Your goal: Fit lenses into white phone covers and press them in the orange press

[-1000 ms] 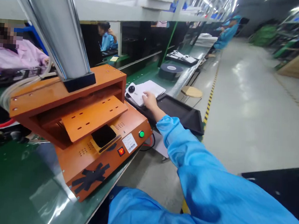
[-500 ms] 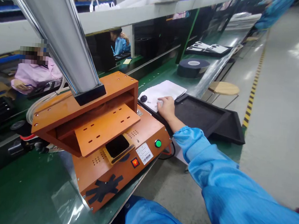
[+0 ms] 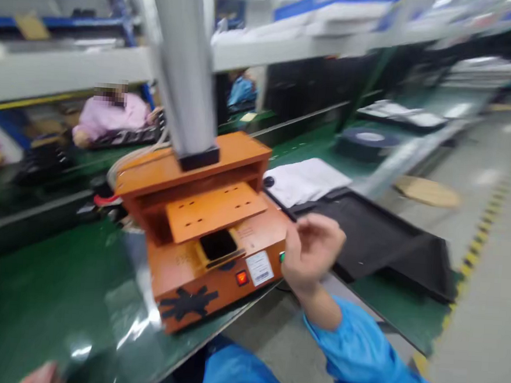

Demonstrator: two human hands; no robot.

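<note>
My right hand [image 3: 313,248] is raised at the right front corner of the orange press [image 3: 209,316], partly over its green button [image 3: 282,256]. Its fingers are curled, and whatever they hold is too small or hidden to make out. Only a blurred bit of my left hand [image 3: 43,375] shows at the bottom left edge, above the green table. Under the tilted orange plate [image 3: 214,209] of the press sits a yellow-framed fixture [image 3: 202,258] with a black inset [image 3: 218,245]. A small round black piece [image 3: 269,182] lies on a white sheet [image 3: 309,180] behind the press.
Black trays [image 3: 378,241] lie right of the press, and a grey column [image 3: 183,64] rises above it. A dark roll [image 3: 366,144] stands farther back. Behind the bench sits a person in pink [image 3: 112,114]. A wooden stool [image 3: 428,192] is at the right.
The view has swung left, shifting the scene rightward. My right hand has left the white sheet and come nearer, to the press's front corner. Part of my left hand has entered at bottom left.
</note>
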